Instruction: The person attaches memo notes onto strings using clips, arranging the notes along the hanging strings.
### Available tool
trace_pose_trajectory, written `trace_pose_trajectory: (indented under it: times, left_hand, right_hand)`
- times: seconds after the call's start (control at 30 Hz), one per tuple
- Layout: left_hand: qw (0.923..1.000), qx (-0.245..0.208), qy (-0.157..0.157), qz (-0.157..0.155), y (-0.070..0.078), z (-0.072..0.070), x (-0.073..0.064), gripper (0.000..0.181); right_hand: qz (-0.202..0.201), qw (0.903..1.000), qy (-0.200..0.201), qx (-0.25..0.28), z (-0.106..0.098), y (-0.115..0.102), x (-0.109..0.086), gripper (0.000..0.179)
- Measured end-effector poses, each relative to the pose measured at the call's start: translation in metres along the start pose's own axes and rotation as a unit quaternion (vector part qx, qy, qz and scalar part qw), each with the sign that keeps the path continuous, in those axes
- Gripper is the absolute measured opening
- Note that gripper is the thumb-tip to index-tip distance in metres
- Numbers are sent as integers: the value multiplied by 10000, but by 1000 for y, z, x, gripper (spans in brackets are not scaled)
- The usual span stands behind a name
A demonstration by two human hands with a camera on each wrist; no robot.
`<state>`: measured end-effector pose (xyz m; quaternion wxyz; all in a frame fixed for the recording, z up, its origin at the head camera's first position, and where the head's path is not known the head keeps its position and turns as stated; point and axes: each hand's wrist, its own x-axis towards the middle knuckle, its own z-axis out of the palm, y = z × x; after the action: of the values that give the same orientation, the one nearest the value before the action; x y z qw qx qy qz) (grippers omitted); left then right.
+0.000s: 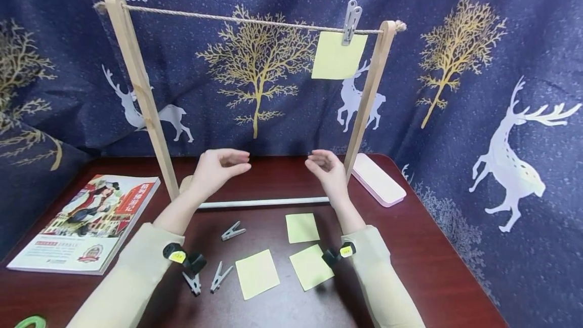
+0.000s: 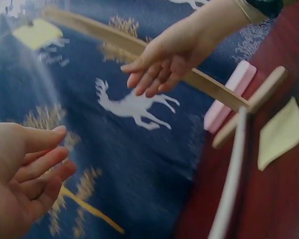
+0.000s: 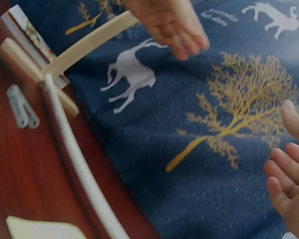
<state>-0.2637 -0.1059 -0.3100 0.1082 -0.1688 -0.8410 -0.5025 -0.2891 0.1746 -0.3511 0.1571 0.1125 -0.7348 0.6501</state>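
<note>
Both hands hover inside the wooden frame, apart and facing each other. My left hand [image 1: 220, 166] has loosely bent fingers and holds nothing; my right hand [image 1: 329, 171] mirrors it, near the right post [image 1: 371, 95]. Above them a twine line [image 1: 205, 14] runs between the posts. A grey clothespin [image 1: 350, 22] fixes a yellow sticky note [image 1: 337, 57] to the line's right end. On the table below lie three more yellow notes, one of them a note [image 1: 257, 273] in the middle. Three loose clothespins are there too, including a clothespin [image 1: 233, 231] below the white bar [image 1: 264, 202].
A magazine [image 1: 86, 221] lies on the left of the dark red table [image 1: 432, 262]. Behind the right post rests a pale pink case [image 1: 379, 180]. The left post [image 1: 143, 95] stands beside the left forearm. A green ring-shaped thing [image 1: 32, 322] shows at the lower left edge.
</note>
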Motion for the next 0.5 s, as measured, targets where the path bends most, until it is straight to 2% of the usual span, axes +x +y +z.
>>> trace_pose_trajectory:
  times: [0.1,0.23,0.37,0.5]
  left_hand:
    - [9998,11,-59,-201,-25,8,-11,33]
    - [9976,158,-258,-629,-53,17,-27,33]
    - [9938,245,-531,-941,-70,22,-39,35]
    - [9896,275,-916,-1076,-78,24,-47,40]
  right_hand:
    - [33,9989,-385,-281,-3,9,-6,33]
    - [73,9959,-758,-489,-7,19,-13,30]
    - [58,9909,-996,-904,-10,26,-18,28]
    - [-116,9839,-1222,-1300,-13,32,-22,25]
